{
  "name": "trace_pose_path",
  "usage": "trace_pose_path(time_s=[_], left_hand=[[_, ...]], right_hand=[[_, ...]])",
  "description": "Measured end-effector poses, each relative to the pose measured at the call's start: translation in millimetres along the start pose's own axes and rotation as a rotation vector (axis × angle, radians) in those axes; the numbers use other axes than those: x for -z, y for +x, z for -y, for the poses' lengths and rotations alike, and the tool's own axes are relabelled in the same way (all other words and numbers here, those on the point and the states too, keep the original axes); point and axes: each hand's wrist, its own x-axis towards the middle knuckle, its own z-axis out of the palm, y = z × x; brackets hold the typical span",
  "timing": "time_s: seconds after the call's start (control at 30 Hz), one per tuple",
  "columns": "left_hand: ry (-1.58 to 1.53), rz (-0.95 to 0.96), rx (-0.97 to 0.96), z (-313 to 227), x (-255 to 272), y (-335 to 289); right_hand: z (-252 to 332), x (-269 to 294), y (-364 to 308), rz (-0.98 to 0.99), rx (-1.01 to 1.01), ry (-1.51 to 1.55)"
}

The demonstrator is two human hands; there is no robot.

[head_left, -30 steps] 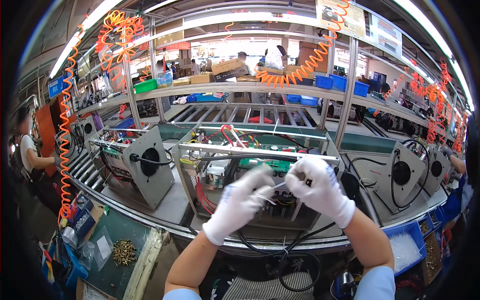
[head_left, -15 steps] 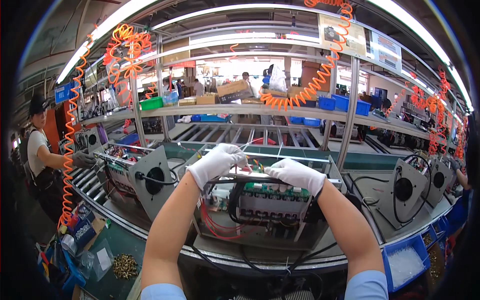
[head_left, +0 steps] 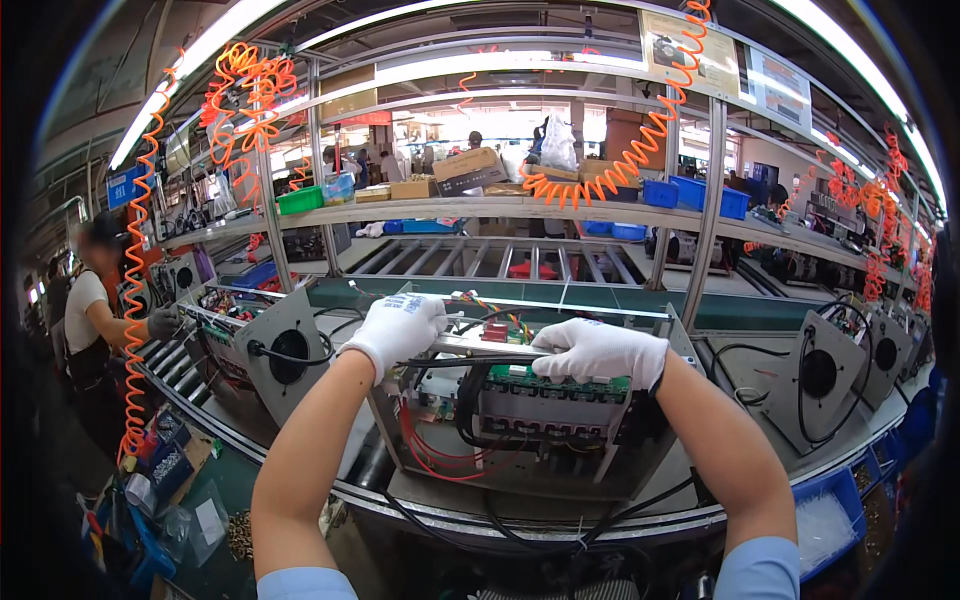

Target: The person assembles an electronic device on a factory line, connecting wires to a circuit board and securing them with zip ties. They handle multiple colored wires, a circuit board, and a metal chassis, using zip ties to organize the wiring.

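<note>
An electronics chassis [head_left: 540, 450] with circuit boards and wiring sits in front of me on the line. Along its top front edge runs a pale metal bar [head_left: 482, 345]. My left hand [head_left: 400, 330], in a white glove, is closed at the bar's left part, its fingers curled. My right hand [head_left: 603, 352], also gloved, grips the bar farther right, fingers over it and thumb partly hidden. Between the hands a red component [head_left: 494, 332] and colored wires [head_left: 520, 325] show behind the bar. Red wires [head_left: 420, 448] loop at the chassis's left side; a black cable bundle [head_left: 468, 405] hangs down its front.
More chassis with fan panels stand at left [head_left: 283, 355] and right [head_left: 825, 370]. A person [head_left: 95, 320] works at far left. Orange coiled hoses [head_left: 135, 300] hang about. A blue bin [head_left: 830, 520] of clear pieces is at lower right, brass-colored fasteners [head_left: 240, 535] at lower left.
My left hand has moved left, away from the wires near the middle, and my right hand has shifted slightly right. The red component between them now shows. The view has moved a little.
</note>
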Motion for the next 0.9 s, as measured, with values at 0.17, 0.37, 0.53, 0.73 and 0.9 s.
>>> trace_pose_path(time_s=[0.17, 0.37, 0.53, 0.73, 0.9], left_hand=[[0.094, -0.051, -0.069, 2.0, 0.9, 0.6], [-0.666, -0.784, -0.174, -20.5, -16.9, -49.7], [-1.383, 0.066, 0.166, -89.4, -67.2, -96.1], [-1.587, -0.059, 0.197, -103.1, -94.7, -46.9], [-1.698, -0.532, 0.278, -126.4, -124.1, -36.3]], right_hand=[[24.2, -7.0, 14.4, 0.023, -0.021, -0.239], [8.8, -10.7, 13.8, -0.074, 0.030, -0.209], [3.4, -9.3, 21.2, 0.033, 0.062, 0.106], [-0.5, -6.1, 18.3, -0.010, 0.052, 0.151], [0.8, -5.4, 16.3, 0.043, 0.035, 0.179]])
